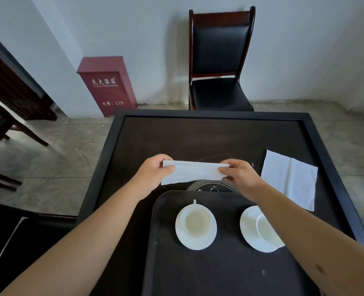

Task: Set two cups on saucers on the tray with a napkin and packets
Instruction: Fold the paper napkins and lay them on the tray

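Both hands hold one folded napkin in the air above the dark surface, just beyond the far rim of the tray. The left hand pinches the left short edge between thumb and fingers; the right hand pinches the right short edge the same way. Each grip is closed on the napkin, and the sheet spans flat between them.

Handling properties, as judged:
- The napkin is thin paper: very light, soft, with no stiffness of its own. It sags or curls if held at one end only.
- It tears under a sharp pull. Keep tension between the two grips low.
- A fold holds once pressed; take hold at the edges or corners, not mid-sheet, to keep the fold lines straight.

On the tray, the left cup sits on the left saucer. The right cup rests off-centre on the right saucer, partly hidden by the right forearm. These are glazed ceramic, hard, fragile and probably slick; grip by handle or rim.

A second napkin lies unfolded on the surface, right of the tray. No packets are visible.
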Motion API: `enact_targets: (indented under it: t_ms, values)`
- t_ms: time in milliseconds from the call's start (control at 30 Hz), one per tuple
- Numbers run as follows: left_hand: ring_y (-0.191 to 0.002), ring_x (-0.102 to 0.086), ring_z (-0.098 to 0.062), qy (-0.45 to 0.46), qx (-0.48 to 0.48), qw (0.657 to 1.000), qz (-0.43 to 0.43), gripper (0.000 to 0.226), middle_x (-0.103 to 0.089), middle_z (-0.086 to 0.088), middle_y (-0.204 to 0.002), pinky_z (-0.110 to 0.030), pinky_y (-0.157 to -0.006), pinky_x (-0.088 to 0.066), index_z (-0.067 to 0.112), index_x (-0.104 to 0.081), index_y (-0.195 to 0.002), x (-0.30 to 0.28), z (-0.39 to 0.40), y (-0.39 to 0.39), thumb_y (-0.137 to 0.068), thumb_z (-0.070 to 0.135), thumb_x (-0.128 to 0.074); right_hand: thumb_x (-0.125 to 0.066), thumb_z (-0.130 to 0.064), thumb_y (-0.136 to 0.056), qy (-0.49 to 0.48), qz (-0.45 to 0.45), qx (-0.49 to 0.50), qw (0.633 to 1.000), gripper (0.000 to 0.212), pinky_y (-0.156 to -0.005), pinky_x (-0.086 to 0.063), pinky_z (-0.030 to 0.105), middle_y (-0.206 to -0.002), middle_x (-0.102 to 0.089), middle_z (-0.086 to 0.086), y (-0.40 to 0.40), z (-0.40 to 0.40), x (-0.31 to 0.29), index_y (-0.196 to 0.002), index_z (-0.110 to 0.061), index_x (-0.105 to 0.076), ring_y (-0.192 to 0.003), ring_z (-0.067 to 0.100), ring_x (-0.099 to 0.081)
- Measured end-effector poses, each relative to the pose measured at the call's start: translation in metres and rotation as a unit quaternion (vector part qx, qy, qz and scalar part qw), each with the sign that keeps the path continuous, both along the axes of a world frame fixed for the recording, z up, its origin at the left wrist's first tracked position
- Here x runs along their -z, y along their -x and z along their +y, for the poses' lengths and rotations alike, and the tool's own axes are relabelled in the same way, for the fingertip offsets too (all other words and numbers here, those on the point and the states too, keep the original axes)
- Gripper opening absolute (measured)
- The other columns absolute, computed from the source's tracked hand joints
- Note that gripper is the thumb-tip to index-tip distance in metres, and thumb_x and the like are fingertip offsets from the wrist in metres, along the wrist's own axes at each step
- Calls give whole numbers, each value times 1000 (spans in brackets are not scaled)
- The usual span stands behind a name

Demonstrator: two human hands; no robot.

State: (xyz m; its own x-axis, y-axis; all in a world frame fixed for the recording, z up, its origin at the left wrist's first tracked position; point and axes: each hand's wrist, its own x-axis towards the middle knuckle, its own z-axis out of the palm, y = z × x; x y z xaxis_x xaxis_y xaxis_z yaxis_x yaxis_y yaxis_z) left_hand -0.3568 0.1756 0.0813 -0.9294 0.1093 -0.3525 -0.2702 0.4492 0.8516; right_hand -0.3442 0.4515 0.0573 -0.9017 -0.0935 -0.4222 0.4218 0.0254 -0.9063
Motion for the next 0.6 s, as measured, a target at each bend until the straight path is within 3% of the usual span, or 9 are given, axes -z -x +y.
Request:
enact_targets:
  t_ms: [67, 133, 267, 367, 467, 600]
  values:
    - [-95, -66, -15, -59, -21, 998, -13, 7, -68, 5, -95, -37, -81, -57, 32, -65, -93, -12, -1, -24, -91, 26, -64, -60, -5, -93, 35, 1, 14, 999, 18, -85, -53, 36, -94, -68, 13, -24, -2, -15, -81, -14, -71, -98, 29, -64]
    - [-91, -68, -15, -98, -28, 995, -20, 14, -70, 6, -90, -34, -75, -56, 34, -67, -85, -21, -3, -52, -91, 22, -64, -61, -11, -94, 7, 18, 4, 1000, 15, -89, -51, 39, -93, -67, 13, -50, -4, -25, -82, -15, -69, -93, 27, -63]
    - [-89, -69, -24, -169, -53, 983, -50, 10, -72, -5, -95, -36, -71, -55, 24, -69, -90, -24, -7, -108, -90, 16, -63, -57, -9, -96, 57, 2, 2, 998, 13, -77, -56, 33, -82, -67, 3, -104, -10, -32, -84, -12, -62, -82, 18, -65]
    - [-97, -66, -31, -148, -78, 984, -68, 9, -68, -12, -103, -43, -75, -54, 19, -67, -96, -17, -8, -146, -93, 14, -60, -58, -6, -94, 68, -45, 7, 997, 10, -72, -55, 35, -85, -68, 5, -144, -15, -26, -88, -13, -62, -80, 20, -67]
    - [-97, -65, -32, -141, -88, 981, -97, 9, -65, -13, -107, -38, -67, -56, 17, -64, -101, -7, -6, -182, -95, 15, -59, -64, -6, -91, 42, -88, 1, 995, 8, -75, -57, 39, -95, -71, 8, -181, -17, -14, -98, -10, -64, -90, 26, -70]
    - [-94, -65, -27, -112, -100, 980, -129, 9, -65, -10, -104, -36, -65, -56, 18, -64, -101, 18, -5, -217, -93, 16, -58, -63, -5, -91, 22, -130, 34, 991, 15, -67, -58, 36, -105, -71, 10, -214, -22, 5, -105, -9, -64, -96, 28, -69]
